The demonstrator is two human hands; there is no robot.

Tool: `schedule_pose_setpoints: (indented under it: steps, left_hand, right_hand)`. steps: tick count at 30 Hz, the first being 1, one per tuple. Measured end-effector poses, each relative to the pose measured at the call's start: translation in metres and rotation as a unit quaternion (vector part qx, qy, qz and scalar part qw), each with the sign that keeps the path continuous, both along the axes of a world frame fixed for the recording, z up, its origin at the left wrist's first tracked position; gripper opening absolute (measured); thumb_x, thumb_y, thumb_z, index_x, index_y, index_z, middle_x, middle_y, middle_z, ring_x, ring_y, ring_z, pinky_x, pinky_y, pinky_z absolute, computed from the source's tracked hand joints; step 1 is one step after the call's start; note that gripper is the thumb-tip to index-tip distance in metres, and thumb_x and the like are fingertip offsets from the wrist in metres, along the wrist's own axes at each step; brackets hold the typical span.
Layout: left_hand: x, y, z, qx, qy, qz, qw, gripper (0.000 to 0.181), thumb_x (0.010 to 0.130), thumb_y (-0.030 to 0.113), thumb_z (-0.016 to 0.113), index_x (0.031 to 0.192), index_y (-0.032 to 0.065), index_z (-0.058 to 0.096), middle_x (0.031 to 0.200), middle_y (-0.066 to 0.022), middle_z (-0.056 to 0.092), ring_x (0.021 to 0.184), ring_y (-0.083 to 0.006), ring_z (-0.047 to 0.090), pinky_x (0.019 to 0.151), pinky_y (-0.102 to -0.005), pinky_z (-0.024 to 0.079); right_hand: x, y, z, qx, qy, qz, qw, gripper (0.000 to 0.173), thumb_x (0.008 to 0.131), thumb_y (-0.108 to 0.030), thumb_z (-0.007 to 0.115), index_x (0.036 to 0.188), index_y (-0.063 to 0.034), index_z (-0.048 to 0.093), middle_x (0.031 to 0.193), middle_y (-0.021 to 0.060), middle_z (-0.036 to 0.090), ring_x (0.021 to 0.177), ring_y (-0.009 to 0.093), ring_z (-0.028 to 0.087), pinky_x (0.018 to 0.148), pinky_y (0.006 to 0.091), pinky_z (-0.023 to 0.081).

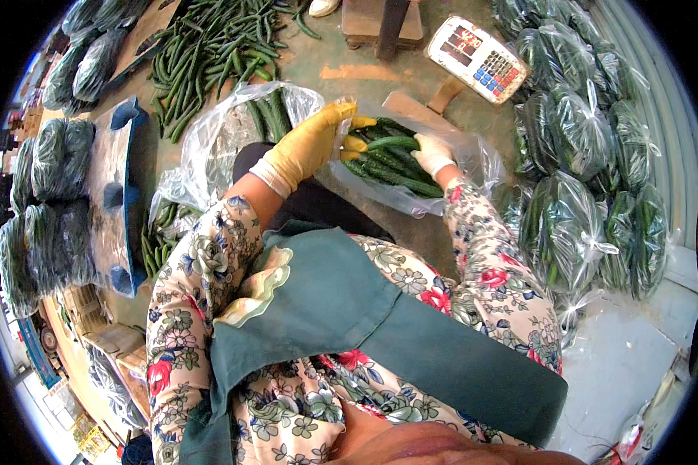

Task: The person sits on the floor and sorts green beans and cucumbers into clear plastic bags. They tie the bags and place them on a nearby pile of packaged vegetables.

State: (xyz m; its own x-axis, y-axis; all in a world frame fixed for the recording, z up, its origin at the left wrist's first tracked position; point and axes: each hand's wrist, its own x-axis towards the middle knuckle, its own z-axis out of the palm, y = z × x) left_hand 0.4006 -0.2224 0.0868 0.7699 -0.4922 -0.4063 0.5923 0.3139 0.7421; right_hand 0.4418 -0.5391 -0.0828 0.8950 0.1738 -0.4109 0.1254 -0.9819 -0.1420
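A clear plastic bag (378, 195) lies open before me with several dark green cucumbers (392, 160) inside. My left hand (311, 142), in a yellow glove, holds the bag's left rim, its fingers reaching over the film. At the bag's right side, my right hand (432, 154), in a whitish glove, grips the end of a curved cucumber (392, 142) on top of the others. Left of my yellow glove, another clear bag (209, 131) spreads open, with some cucumbers (273, 115) showing at its far end.
Loose cucumbers (209, 58) form a large pile at the far left. A scale display with keypad (477, 61) stands beyond the bag, near a weighing platform (358, 23). Tied bags of cucumbers (564, 226) are stacked along the right wall; more filled bags (58, 221) line the left.
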Motion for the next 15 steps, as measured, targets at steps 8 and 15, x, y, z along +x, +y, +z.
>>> schedule_pose_setpoints:
  steps: [8, 15]
  left_hand:
    - [-0.014, 0.018, -0.050, 0.057, 0.038, -0.021, 0.997, 0.045, 0.098, 0.038, 0.051, 0.132, 0.0097, 0.047, 0.120, -0.0164, 0.064, 0.083, -0.0241, 0.062, 0.083, -0.0384, 0.050]
    - [-0.017, 0.023, -0.058, 0.072, -0.001, 0.025, 0.997, 0.041, 0.096, 0.036, 0.055, 0.126, 0.0078, 0.050, 0.114, -0.0123, 0.067, 0.092, -0.0243, 0.064, 0.088, -0.0364, 0.048]
  right_hand:
    - [0.030, 0.038, 0.000, -0.055, 0.000, -0.060, 0.997, 0.066, 0.082, -0.058, 0.067, 0.127, -0.0095, 0.061, 0.126, 0.0177, 0.062, 0.118, 0.036, 0.057, 0.099, 0.0456, 0.045]
    - [-0.021, -0.004, 0.027, 0.099, -0.149, -0.156, 0.971, 0.069, 0.081, -0.049, 0.070, 0.131, -0.0031, 0.055, 0.131, 0.0237, 0.057, 0.122, 0.038, 0.054, 0.102, 0.0458, 0.043]
